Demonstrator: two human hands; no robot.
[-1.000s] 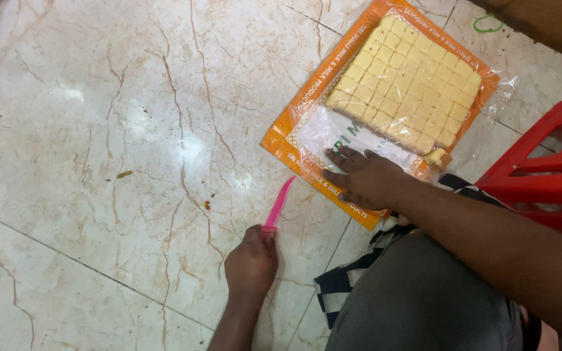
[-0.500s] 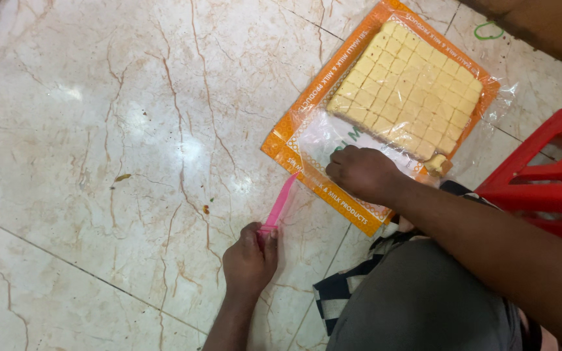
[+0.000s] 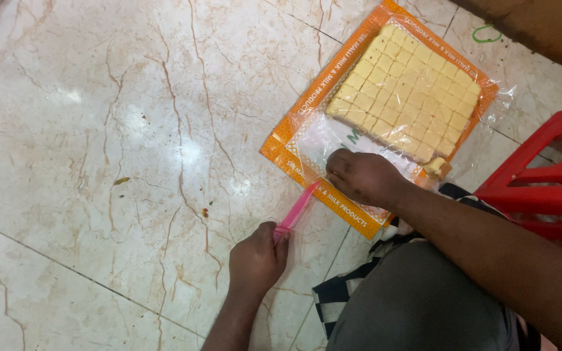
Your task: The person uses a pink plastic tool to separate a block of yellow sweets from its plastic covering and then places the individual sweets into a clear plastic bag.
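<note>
Knife now touches bag (stool beside).

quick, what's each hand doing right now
left hand: closed around a pink knife.
right hand: fingers curled, pressing on the orange-edged plastic wrapper; holding nothing that shows.

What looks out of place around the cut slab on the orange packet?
One yellow piece sits apart from the cut slab, off its near corner at the edge of the orange packet. Small dark crumbs and a leaf-like scrap lie on the marble floor. Nothing else stands out.
</note>
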